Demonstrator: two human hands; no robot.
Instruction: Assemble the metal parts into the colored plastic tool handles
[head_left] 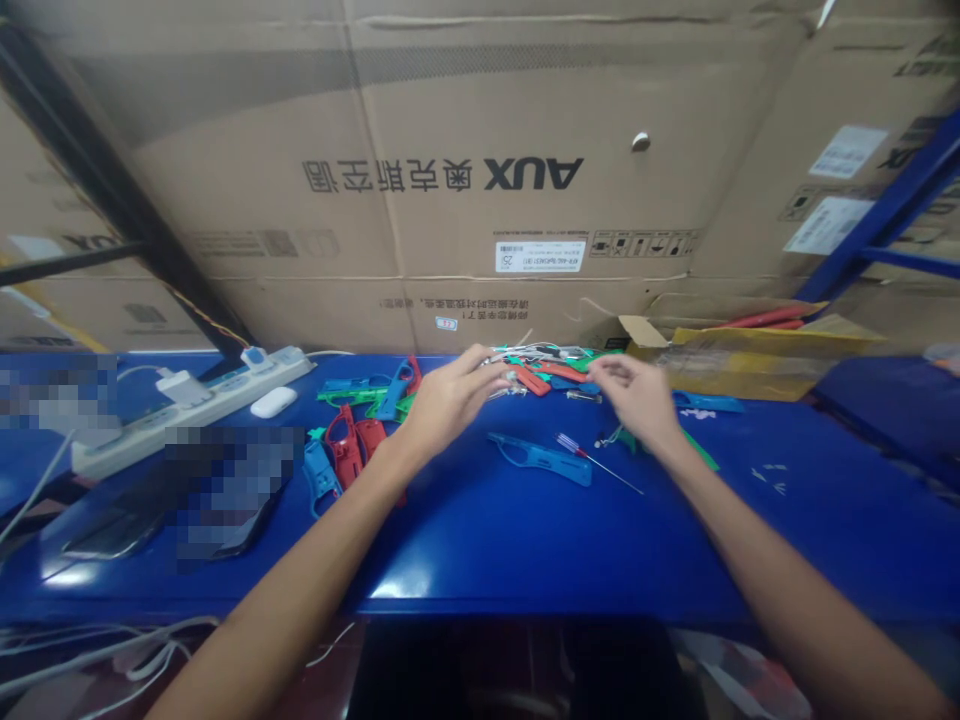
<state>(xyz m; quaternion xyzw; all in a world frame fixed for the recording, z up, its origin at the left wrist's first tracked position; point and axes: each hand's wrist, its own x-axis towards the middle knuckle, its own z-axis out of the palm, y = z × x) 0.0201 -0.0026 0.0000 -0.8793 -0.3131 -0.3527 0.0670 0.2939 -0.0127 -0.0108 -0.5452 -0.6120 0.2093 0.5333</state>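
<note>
At the back of the blue table, my left hand (450,398) reaches in from the left with fingers drawn together at the near side of a mixed pile. Whatever lies between its fingertips is too small to make out. My right hand (639,398) is at the pile's right end, fingers pinched; what they hold, if anything, is unclear. Between the hands lie orange plastic shell pieces (529,381), white wires (536,352) and small metal parts. Closer to me rest a blue plastic handle-shaped shell (541,460) and a screwdriver (600,463) with a clear handle.
Red, blue and green plastic shells (346,447) are heaped left of my left hand. Further left are a white power strip (217,405), a white earbud case (273,402) and dark blurred-out objects (232,490). An open cardboard box (739,362) stands at the back right.
</note>
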